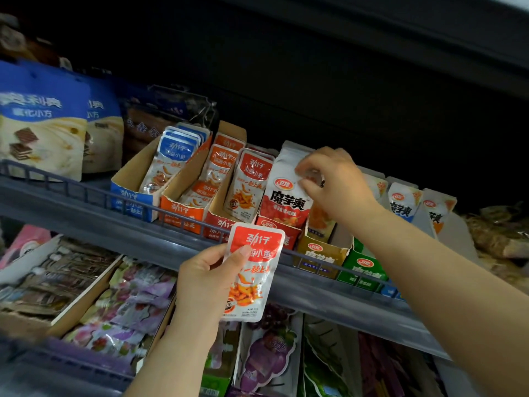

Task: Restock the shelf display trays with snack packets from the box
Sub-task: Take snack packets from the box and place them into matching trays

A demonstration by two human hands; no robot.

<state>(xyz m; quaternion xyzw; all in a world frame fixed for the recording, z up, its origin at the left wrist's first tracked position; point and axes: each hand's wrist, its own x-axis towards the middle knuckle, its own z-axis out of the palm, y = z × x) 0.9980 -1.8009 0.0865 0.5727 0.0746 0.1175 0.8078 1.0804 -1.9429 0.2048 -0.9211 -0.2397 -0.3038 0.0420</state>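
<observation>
The flat red-and-white foil snack packet [253, 270] is low in the centre of the frame. The left hand [206, 282] grips its left edge, thumb across the front. It looks light, limp and slick, so a pinch near a sealed edge should suit it. Just above stands the matching red cardboard display tray [220, 222]. Right of centre, the right hand [332, 181] pinches the top of a white-and-red pouch [286, 196].

Two hands [203, 279], one red packet [264, 239] held, one white packet [287, 176] pinched, three fish-snack trays [174, 209]
</observation>
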